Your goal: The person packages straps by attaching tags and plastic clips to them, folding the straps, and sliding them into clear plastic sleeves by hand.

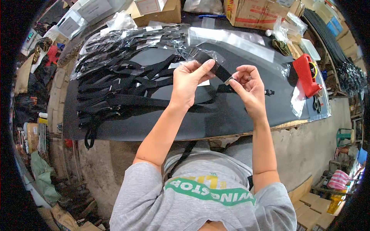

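A black strap in a clear plastic bag point(221, 72) is stretched between my two hands above the dark table. My left hand point(189, 79) is closed on the bagged strap, thumb on top. At the strap's lower end, my right hand point(248, 86) pinches the bag's edge between thumb and fingertips; its other fingers are curled. Loose black straps point(142, 101) lie to the left of my hands. Beyond them is a heap of bagged straps point(115, 42). Some clear flat plastic bags point(239, 44) are spread behind my hands.
On the table's right side stands a red tape dispenser point(306, 75), with black scissors point(317, 104) near it. Cardboard boxes point(252, 13) line the back. The dark tabletop point(169, 125) ends just in front of my body. More black straps point(335, 46) hang at far right.
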### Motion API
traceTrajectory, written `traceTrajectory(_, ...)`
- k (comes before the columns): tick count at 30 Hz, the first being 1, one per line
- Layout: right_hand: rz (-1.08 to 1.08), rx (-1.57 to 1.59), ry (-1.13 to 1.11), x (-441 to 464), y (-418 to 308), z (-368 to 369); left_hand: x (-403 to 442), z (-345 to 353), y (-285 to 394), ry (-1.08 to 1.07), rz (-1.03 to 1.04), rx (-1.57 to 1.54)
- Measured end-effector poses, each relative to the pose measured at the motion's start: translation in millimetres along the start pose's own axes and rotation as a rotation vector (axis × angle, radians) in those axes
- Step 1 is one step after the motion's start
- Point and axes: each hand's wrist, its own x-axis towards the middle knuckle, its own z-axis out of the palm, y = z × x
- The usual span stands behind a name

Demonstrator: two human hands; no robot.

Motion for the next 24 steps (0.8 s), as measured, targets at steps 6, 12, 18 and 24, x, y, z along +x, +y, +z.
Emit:
traceTrajectory(6,-0.064,-0.029,0.071,-14.1,-1.0,2.3,-7.6,16.9,-18.7,-0.006,-0.109,0.035)
traceTrajectory(12,-0.117,0.034,0.122,-17.7,1.5,-29.7,-16.2,37.9,-41.0,-0.137,-0.013,0.086)
traceTrajectory(18,0.54,-0.049,-0.027,14.2,-13.9,-62.9,-40.7,48.9,-54.7,-0.287,0.01,0.301)
traceTrajectory(24,0.88,0.031,-0.428,39.6,-12.1,-31.5,-53.0,39.9,-80.7,-0.354,0.347,0.681)
